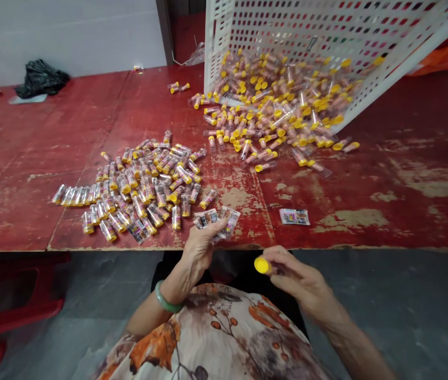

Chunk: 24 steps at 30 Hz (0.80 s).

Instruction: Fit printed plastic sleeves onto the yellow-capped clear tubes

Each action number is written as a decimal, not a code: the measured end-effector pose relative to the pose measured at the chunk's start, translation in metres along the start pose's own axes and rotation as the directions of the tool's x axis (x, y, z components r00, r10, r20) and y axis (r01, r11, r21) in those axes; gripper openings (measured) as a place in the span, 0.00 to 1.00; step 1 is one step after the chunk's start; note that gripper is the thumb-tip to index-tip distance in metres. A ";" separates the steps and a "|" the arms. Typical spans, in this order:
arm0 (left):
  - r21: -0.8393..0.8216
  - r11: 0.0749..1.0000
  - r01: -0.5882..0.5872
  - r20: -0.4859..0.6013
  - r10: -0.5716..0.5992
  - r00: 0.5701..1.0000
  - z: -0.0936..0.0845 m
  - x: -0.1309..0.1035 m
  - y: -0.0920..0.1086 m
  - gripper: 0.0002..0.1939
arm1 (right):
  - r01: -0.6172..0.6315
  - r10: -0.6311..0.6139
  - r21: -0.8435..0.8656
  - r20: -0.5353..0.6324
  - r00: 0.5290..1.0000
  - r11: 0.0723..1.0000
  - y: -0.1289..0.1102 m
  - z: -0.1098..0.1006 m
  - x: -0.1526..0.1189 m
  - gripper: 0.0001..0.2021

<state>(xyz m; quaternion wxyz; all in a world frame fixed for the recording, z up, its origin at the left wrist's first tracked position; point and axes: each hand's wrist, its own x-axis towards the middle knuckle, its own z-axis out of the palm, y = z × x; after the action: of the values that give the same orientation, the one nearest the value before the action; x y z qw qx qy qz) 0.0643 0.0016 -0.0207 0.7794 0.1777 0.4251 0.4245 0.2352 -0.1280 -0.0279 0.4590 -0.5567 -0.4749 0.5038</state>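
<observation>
Red and scuffed, one table point(69, 150) bears one perforated plastic crate point(210, 53). At its near edge, my left hand point(199, 245) pinches at least two flat cards point(230, 221); nearby, my right hand point(301, 277) grips one yellow-capped tube point(262, 265).

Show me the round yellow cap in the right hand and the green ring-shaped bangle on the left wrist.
Round yellow cap point(262, 265): head view, on its flat end.
Green ring-shaped bangle point(162, 301): head view, on the band's outer side.
</observation>
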 end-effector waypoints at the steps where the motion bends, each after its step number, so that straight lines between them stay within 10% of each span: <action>1: -0.005 1.000 -0.001 0.002 0.001 1.000 0.002 -0.001 0.000 0.19 | 0.050 -0.048 0.035 -0.056 0.997 0.998 0.000 0.008 0.008 0.11; 13: -0.051 0.998 -0.021 -0.034 0.020 0.999 0.013 -0.012 -0.004 0.17 | 0.082 0.075 0.543 -0.260 0.963 0.835 -0.015 0.051 0.045 0.14; 24: 0.092 0.996 0.017 0.085 -0.025 0.996 0.009 -0.019 -0.010 0.20 | 0.037 0.111 0.331 -0.418 0.902 0.943 -0.021 0.045 0.079 0.18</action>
<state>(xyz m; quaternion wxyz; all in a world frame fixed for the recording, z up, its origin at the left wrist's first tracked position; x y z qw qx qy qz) 0.0712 -0.0185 -0.0119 0.7925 0.2267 0.4119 0.3886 0.1918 -0.0455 -0.0203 0.6294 -0.5783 -0.2596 0.4495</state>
